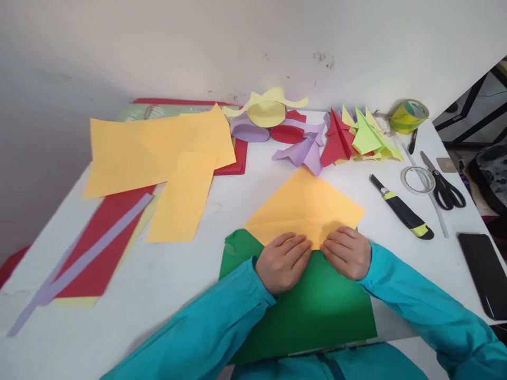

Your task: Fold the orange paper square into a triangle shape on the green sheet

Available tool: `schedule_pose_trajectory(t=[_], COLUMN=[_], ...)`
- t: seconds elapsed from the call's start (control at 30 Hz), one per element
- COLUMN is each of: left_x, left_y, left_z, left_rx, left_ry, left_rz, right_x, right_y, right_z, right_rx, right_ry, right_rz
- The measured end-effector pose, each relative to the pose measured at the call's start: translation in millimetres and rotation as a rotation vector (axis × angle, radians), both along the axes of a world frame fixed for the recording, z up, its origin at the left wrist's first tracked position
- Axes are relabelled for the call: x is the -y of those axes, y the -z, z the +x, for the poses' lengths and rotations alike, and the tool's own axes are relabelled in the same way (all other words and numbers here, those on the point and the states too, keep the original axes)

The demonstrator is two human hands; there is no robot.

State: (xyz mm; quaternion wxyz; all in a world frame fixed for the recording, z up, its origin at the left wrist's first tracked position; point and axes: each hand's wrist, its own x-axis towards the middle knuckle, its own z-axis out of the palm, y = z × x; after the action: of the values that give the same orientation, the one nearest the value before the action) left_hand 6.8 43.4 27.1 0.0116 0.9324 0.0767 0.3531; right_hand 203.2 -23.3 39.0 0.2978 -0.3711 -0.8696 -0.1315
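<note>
Two hands: side by side with a small gap between them, fingertips bearing down on the near edge of the orange paper sheet (pixel 303 198), probably so that it lies flat and cannot twist.
Left hand (pixel 283 262): fingers bent and drawn together, tips on the paper; the thumb is hidden, so I cannot tell whether it pinches.
Right hand (pixel 348 253): a mirrored curl, fingers together on the paper, thumb also out of sight, grip equally uncertain.
Orange paper sheet: centre of the clock, set corner-on, one point towards 12 and a faint crease running from 9 to 3; that angle seems to bring the worked edge squarely to the hands.
Green sheet (pixel 317 311): at 6 o'clock, partly under the orange one, perhaps as a smooth base over the desk (pixel 130 327).
Loose orange sheets (pixel 146 150): at 10 o'clock, overlapping, seemingly set aside as stock.
Red sheet (pixel 93 261): near 9 o'clock, a lilac strip (pixel 106 235) across it.
Folded paper planes (pixel 336 138): clustered at 1 o'clock by the wall, likely out of the elbows' way.
Utility knife (pixel 407 212): at 3 o'clock, scissors (pixel 444 191) beyond, both apparently parked within the right hand's reach.
</note>
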Motion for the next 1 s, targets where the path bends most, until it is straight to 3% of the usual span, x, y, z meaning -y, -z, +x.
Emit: schedule_pose_trajectory(t=[0.4, 0.67, 1.0], left_x=[7, -3, -16], left_y=[-2.8, 0.8, -5.3], left_z=[9, -7, -24], left_rx=[-0.006, 0.003, 0.008], left_ry=[-0.034, -0.071, -0.117], left_rz=[0.018, -0.001, -0.003], right_x=[-2, 1, 2], right_y=[-2.4, 0.6, 2.7], right_z=[-5, 14, 30], right_rx=[0.014, 0.022, -0.084], right_ry=[0.002, 0.031, 0.046], right_rz=[-0.009, -0.010, -0.032])
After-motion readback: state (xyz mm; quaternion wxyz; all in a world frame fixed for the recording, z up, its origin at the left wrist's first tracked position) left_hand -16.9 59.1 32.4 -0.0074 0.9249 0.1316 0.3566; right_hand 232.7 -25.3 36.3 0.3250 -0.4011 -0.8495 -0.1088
